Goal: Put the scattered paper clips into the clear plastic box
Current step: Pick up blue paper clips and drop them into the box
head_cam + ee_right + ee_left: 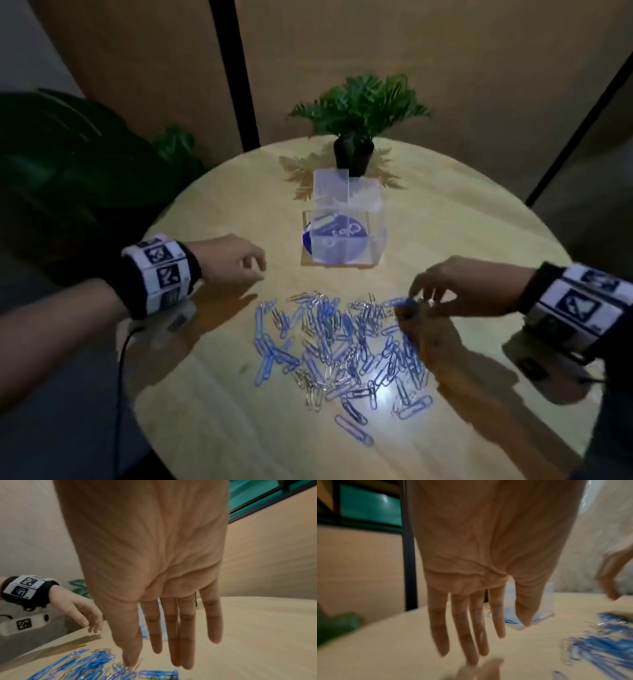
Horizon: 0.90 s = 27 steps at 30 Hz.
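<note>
A heap of blue and silver paper clips [342, 349] lies spread over the near half of the round wooden table [479, 222]. Behind it stands the clear plastic box [342, 240], its lid tipped up at the back and a few clips on its floor. My left hand [251, 270] hovers left of the box with relaxed fingers and holds nothing; the left wrist view shows its fingers [471, 635] straight. My right hand [421, 298] reaches down onto the heap's far right edge. Its fingers are straight, and the thumb tip [128, 662] touches the clips [89, 665].
A small potted fern [356, 137] stands just behind the box. A large dark-leaved plant [68, 154] fills the space left of the table. Cables hang from both wrist cameras. Wooden wall panels rise behind.
</note>
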{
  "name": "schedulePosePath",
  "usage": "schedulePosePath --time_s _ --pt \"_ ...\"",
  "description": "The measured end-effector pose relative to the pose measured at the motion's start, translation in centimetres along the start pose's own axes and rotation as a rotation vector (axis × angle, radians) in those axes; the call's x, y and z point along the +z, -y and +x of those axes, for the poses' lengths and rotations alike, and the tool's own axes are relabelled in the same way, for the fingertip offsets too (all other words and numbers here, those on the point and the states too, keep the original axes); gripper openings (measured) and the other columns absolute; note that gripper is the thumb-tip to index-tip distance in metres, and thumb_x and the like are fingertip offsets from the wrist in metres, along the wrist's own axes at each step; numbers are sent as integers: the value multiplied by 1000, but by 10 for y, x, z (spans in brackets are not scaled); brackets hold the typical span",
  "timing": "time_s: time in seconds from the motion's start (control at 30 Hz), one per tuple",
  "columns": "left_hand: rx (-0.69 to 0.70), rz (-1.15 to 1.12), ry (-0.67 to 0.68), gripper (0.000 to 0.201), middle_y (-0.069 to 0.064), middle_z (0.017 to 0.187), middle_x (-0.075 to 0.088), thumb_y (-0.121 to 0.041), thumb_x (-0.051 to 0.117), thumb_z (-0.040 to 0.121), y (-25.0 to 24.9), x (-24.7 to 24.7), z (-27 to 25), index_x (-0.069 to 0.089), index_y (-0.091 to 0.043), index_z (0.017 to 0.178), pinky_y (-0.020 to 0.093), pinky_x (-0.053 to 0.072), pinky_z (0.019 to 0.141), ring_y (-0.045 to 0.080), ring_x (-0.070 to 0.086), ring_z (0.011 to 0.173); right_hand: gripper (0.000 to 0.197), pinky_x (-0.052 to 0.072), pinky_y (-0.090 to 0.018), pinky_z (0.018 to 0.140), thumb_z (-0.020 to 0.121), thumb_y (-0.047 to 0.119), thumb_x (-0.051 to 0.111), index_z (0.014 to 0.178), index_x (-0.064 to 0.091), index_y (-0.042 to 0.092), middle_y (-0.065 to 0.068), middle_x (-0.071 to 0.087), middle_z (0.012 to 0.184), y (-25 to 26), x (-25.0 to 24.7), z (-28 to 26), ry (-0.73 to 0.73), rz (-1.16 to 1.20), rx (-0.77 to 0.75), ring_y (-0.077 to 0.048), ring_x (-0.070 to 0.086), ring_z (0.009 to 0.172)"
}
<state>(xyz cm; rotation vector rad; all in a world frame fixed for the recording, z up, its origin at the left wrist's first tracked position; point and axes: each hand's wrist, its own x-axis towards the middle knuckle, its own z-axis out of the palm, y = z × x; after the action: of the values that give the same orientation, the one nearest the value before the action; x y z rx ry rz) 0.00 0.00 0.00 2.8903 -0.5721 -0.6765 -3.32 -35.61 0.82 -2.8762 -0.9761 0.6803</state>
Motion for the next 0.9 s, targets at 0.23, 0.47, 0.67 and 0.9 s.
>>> schedulePosePath --time_s 0.23,0.47,0.67,0.9 --pt "283 -89 -184 16 -1 79 67 -26 70 82 -42 46 33 73 -20 96 24 45 70 10 58 68 25 38 -14 61 80 44 69 89 74 21 3 70 79 38 40 50 -319 9 3 -12 57 69" --pt "228 40 -281 29 4 76 67 -35 72 80 -82 54 40 74 -8 88 22 40 62 13 55 68 50 42 -27 63 67 56 74 85 73 9 -10 70 82 79 48 65 -264 -19 266 -22 57 73" --pt "168 -14 -182 32 -3 60 61 -35 81 68 -87 55 42 74 -5 78 10 35 46 7 49 54 29 54 -25 59 72 26 80 94 75 8 -6 71 82 77 44 62 -177 135 263 -17 62 71" --pt "119 -177 -66 11 4 63 64 -16 75 77 -85 48 45 70 -10 70 19 47 51 8 54 52 25 56 -23 57 69 30 82 87 76 14 1 67 70 65 41 71 -251 254 199 -9 58 57"
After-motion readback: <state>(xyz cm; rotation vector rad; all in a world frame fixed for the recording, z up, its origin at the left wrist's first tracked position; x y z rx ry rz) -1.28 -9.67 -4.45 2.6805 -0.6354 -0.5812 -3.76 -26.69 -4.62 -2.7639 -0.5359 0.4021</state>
